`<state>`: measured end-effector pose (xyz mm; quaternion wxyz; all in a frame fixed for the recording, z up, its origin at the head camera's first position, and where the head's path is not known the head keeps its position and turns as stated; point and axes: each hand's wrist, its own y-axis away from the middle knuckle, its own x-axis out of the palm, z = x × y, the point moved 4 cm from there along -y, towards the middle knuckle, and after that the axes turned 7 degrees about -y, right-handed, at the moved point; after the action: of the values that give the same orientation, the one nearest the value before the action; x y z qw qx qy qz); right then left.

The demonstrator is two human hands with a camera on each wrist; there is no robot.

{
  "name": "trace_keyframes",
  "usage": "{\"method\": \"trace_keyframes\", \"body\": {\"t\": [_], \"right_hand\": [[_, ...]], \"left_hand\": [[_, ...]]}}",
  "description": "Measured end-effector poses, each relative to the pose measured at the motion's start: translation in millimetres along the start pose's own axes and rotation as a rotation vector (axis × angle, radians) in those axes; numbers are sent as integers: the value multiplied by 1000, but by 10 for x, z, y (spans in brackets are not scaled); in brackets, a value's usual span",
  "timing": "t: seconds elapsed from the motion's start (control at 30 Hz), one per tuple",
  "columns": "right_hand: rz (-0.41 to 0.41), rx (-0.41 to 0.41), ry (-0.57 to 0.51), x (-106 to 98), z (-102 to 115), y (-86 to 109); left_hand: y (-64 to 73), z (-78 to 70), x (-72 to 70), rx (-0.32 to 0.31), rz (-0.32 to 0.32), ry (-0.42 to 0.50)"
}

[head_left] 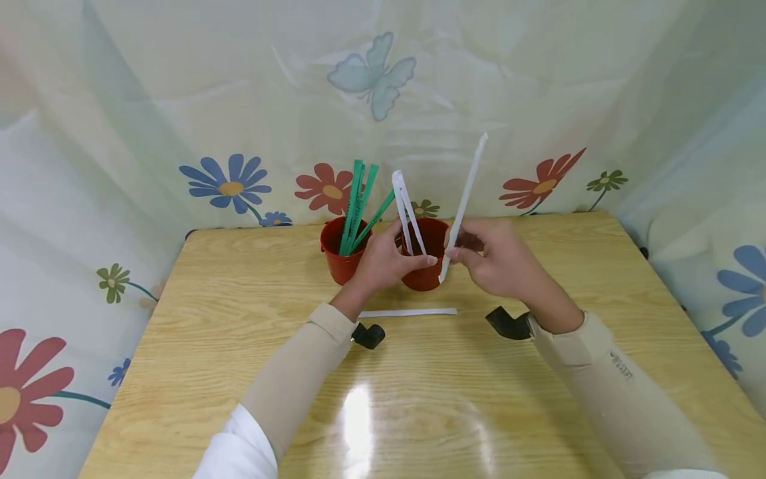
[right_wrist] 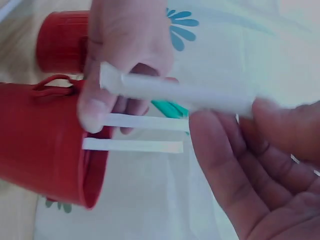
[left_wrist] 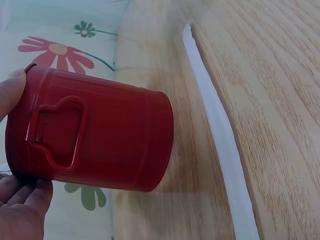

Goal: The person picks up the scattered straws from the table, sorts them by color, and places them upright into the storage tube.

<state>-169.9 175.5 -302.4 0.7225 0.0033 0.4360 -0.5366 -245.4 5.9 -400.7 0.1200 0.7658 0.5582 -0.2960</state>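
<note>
My left hand [head_left: 383, 261] grips the rim of a small red metal bucket [head_left: 422, 281], with the thumb across the near edge. In the left wrist view the same bucket [left_wrist: 107, 132] shows its folded side handle, fingers at either side of its mouth. Two white paper-wrapped straws [head_left: 399, 199] stand inside, leaning on the rim. Between thumb and fingers my right hand [head_left: 497, 258] pinches another white wrapped straw [head_left: 470, 189], tilted, its lower end beside the bucket's mouth. The right wrist view shows that straw [right_wrist: 175, 94] passing in front of the left hand.
Left of it a second red bucket [head_left: 342, 269] holds several green-wrapped straws [head_left: 357, 199]. One white wrapped straw [head_left: 413, 312] lies on the wooden table [head_left: 431, 399] in front of the buckets. A flowered curtain [head_left: 269, 120] hangs behind the table.
</note>
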Motion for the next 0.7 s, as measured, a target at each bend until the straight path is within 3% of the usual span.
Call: {"method": "trace_keyframes", "body": {"t": [0.27,0.5,0.7], "right_hand": [[-94,102,12,-13,-86,-233],[-157,135,-12,-38,-239,-361],[-144,170,106,54,-415,-383]], "left_hand": [[-11,-13,2,7,7,9],[-54,-27,16,24,16,84],[-19,-2,15,-9,11,85]]}}
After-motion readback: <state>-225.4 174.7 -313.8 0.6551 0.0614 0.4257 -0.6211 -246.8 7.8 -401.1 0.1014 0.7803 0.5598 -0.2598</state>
